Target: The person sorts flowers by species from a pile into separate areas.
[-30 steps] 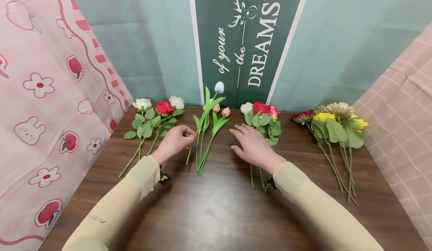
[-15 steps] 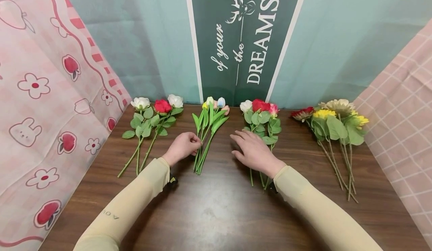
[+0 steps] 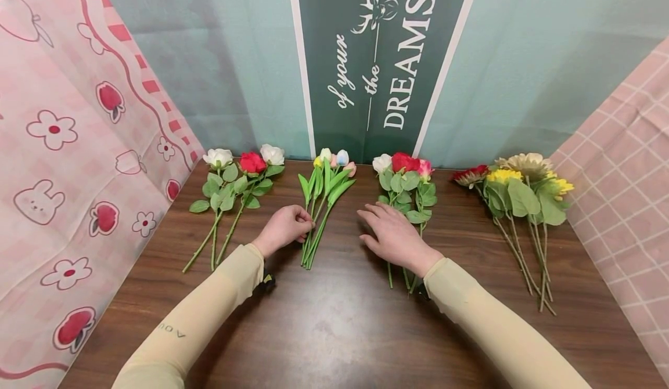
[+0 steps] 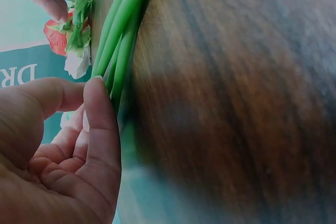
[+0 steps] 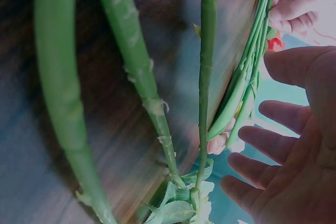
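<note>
A bunch of artificial tulips (image 3: 327, 183), with yellow, white, blue-white and pink heads, lies mid-table, heads towards the back curtain. My left hand (image 3: 286, 226) is at the bunch's left side, thumb and forefinger pinching a tulip stem. The left wrist view shows those fingertips right at the green tulip stems (image 4: 122, 30). On the right, my right hand (image 3: 392, 232) hovers with fingers spread, holding nothing, over a bunch of white, red and pink roses (image 3: 405, 165). It hides part of their stems; in the right wrist view the rose stems (image 5: 205, 66) pass beside the open palm.
Two white roses and a red rose (image 3: 252, 162) lie at the left of the brown wooden table (image 3: 324, 331). A bunch of sunflower-like and daisy-like flowers (image 3: 522, 186) lies at the right. Curtains (image 3: 235, 58) close off the back and both sides.
A blue-white tulip in my left hand has come down and back among the other tulips, the hand shifting slightly right. Over the last half second both hands stay nearly still.
</note>
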### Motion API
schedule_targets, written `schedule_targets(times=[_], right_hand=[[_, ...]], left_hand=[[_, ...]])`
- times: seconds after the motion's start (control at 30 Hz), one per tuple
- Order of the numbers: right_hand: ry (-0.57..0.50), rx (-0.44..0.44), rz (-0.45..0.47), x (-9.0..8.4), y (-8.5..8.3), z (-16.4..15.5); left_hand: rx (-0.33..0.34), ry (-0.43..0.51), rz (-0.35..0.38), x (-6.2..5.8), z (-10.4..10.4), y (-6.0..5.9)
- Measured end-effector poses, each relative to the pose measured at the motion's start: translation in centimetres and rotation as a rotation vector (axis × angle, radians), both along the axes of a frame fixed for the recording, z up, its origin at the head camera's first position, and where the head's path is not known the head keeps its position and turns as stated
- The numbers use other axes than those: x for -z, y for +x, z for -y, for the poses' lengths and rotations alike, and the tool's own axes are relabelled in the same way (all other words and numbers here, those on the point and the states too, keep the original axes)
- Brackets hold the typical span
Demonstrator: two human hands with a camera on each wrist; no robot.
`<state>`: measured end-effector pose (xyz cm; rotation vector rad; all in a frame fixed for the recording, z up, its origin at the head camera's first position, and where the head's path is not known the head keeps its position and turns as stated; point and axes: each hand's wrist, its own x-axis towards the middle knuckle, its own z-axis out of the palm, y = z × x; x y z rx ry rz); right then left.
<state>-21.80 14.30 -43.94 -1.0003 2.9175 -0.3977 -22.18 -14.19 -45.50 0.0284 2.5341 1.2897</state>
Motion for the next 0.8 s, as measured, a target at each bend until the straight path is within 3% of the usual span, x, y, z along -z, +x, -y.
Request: schedule_targets(times=[0.3,0.47,0.67,0.8], right_hand=[[0.004,-0.001,0.008,0.0,-0.1,0.1],[0.0,-0.01,-0.006,-0.6,-0.6,1.1],[0.019,-0.064,-0.035,-2.4,-1.4,4.8],[0.027,-0.124,-0.047,-3.8,-1.6,8.3]], left_hand=[[0.002,0.022,-0.005,-0.1,0.2,0.1],[-0.002,-0.025,-0.053,-1.0,1.9,0.4],[-0.026,-0.25,-0.24,-3.0,7.7,1.2],[-0.072,-0.388,-0.298,-4.0,12.8,2.3]])
